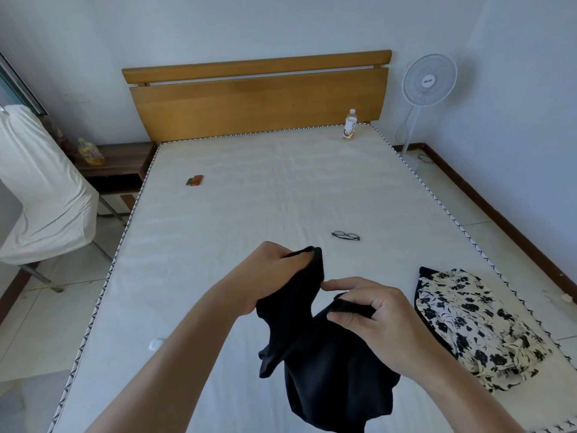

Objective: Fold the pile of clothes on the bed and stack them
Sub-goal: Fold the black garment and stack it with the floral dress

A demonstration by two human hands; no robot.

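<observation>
A black garment [327, 370] hangs bunched above the near part of the white mattress [249, 198], held up by both hands. My left hand [268, 276] grips one upper edge of it, fingers curled over the cloth. My right hand [371, 320] pinches another rolled edge between thumb and fingers, with the forefinger stretched out to the left. At the right on the bed lies a crumpled cream garment with dark flowers [474, 323], with a dark piece showing under its left side.
A pair of glasses [345, 235] lies mid-bed, a small red-green packet [194, 180] at far left, a drink bottle [350, 125] by the wooden headboard [256, 98]. A fan [429, 79] stands right of the bed, a nightstand [118, 164] left, a white-draped frame [43, 195] beside it.
</observation>
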